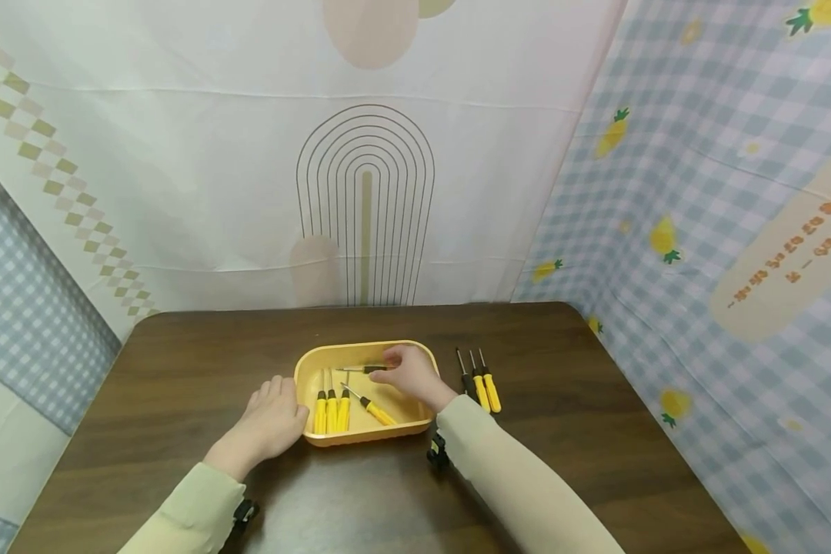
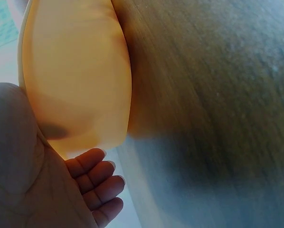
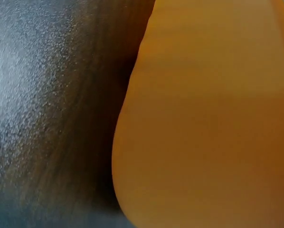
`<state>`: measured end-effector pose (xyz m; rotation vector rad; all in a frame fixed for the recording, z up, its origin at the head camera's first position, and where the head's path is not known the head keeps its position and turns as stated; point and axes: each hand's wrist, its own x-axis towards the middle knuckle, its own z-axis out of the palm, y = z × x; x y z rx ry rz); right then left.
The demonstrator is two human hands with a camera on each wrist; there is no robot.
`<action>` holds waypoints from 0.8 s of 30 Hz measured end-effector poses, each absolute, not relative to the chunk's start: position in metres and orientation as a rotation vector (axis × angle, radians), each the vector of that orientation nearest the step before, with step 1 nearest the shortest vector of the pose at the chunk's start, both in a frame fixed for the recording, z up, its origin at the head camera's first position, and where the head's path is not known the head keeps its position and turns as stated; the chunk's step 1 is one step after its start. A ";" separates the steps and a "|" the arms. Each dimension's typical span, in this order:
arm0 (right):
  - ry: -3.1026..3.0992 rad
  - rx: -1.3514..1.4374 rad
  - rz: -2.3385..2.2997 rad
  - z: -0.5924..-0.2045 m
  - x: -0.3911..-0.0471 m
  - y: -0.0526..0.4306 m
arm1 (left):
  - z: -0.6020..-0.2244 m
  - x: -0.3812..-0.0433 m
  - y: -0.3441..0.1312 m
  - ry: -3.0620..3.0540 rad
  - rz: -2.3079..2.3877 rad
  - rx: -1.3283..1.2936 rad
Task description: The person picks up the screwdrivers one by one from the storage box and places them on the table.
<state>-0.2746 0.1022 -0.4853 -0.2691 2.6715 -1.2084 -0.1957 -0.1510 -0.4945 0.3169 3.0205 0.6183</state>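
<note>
My left hand holds the left end of a yellow plastic tray. In the left wrist view its fingers bend against the tray's end wall, with the thumb along the rim. Inside the tray, my right hand pinches a screwdriver near the back wall. That screwdriver's shaft points left, and its handle is partly hidden by the fingers. Below it a yellow-handled screwdriver lies slantwise. Three more yellow-handled screwdrivers lie side by side at the tray's left, tips away from me. The right wrist view shows only tray wall and table.
Right of the tray, on the dark wooden table, lie a black-handled screwdriver and two yellow-handled screwdrivers, close to my right forearm. A patterned cloth hangs behind the table, and a checked cloth hangs at the right.
</note>
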 end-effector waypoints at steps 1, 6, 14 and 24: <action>2.677 -0.271 -1.197 -0.485 -0.275 0.102 | -0.494 -0.196 -0.151 3.021 0.617 0.317; 2.687 -0.276 -1.142 -0.485 -0.275 0.102 | -0.494 -0.196 -0.149 3.022 0.613 0.317; 2.685 -0.267 -1.079 -0.489 -0.278 0.104 | -0.493 -0.195 -0.148 3.019 0.618 0.308; 2.693 -0.284 -1.039 -0.490 -0.275 0.104 | -0.494 -0.195 -0.150 3.019 0.620 0.297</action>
